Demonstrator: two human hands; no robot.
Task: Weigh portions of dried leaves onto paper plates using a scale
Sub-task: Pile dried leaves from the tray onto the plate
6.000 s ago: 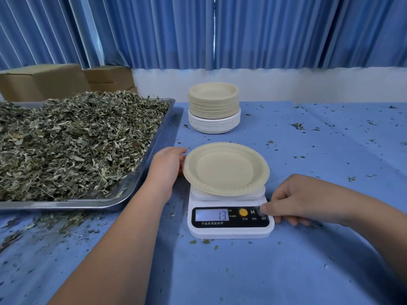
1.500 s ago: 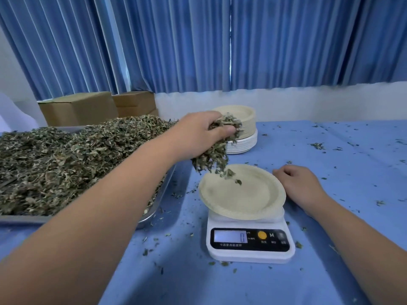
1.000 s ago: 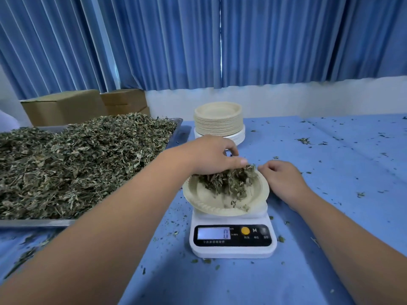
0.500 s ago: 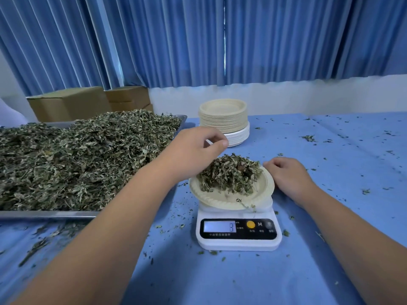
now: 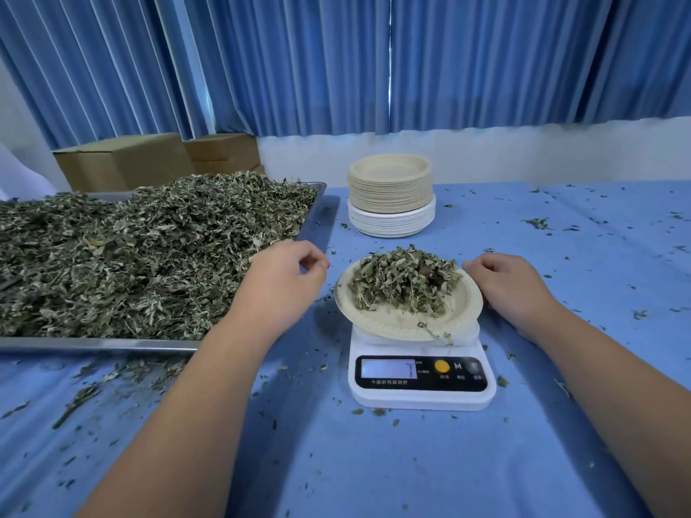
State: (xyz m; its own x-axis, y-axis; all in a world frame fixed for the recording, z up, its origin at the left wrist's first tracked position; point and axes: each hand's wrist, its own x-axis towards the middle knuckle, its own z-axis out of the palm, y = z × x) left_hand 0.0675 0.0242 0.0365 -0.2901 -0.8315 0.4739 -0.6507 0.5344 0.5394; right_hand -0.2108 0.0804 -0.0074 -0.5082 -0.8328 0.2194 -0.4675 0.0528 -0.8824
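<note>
- Blue cloth (image 5: 374, 461) over the whole table, blue curtains (image 5: 299, 69) behind, many small leaf crumbs scattered around.
- On the left, metal tray (image 5: 93, 345) heaped with dried leaves (image 5: 131, 256); cardboard boxes (image 5: 123, 162) behind it; at the back, stack of plates (image 5: 390, 192).
- In the middle, white scale (image 5: 422, 394) with one paper plate (image 5: 396, 323) on top, carrying a loose portion (image 5: 404, 286) of leaves; display lit, number too blurred to read with certainty.
- Left hand (image 5: 280, 282): hovering between the tray and the plate, near the plate's left rim but apart from it; fingers loosely bent, thumb close to the forefinger, nothing visibly held.
- Right hand (image 5: 508, 286): resting on the cloth just beside the plate's right rim, fingers curled loosely under, gripping nothing; impossible to tell if touching the rim.
- Probably very light, dry and brittle material, easy to crumble and to spill; best taken in small pinches from the top of the portion when correcting the weight.
- Thin and light plate, likely to bend under a one-sided grip; better held by the rim at two opposite sides and kept level, since one stem already hangs over the front edge.
</note>
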